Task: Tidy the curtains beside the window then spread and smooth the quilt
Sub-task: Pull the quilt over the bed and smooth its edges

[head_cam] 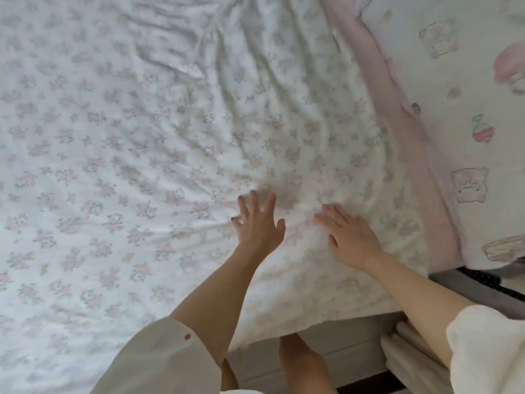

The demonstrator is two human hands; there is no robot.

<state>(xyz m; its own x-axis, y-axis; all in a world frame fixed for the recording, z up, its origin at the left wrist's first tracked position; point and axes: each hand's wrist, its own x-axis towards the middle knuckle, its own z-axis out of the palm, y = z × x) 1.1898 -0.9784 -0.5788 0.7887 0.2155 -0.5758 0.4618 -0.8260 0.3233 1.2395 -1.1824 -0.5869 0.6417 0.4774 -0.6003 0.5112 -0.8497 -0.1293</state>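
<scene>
Across most of the frame, from the left edge to right of centre: quilt (pixel 119 143), white with small pink floral sprigs, spread over a bed; creases fan out from the lower centre toward the top, with deeper folds near the upper centre. Its near edge hangs over the bedside at lower centre.

Lower centre: left hand (pixel 257 223), open, fingers spread, palm down on the quilt; dark nail polish shows on one finger. Cream sleeve (pixel 159 362) pushed up the forearm, with a small red spot on it.

Just right of it: right hand (pixel 348 236), open, fingers together, lying flat on the quilt; the two hands are near each other but apart. White sleeve (pixel 488 348) at lower right.

Right side, top to bottom: second bed cover (pixel 443 115), pale with bear and swan motifs and a pink border, lying against the quilt's right edge.

Bottom centre: bare feet (pixel 301 362) below the bed edge.
</scene>
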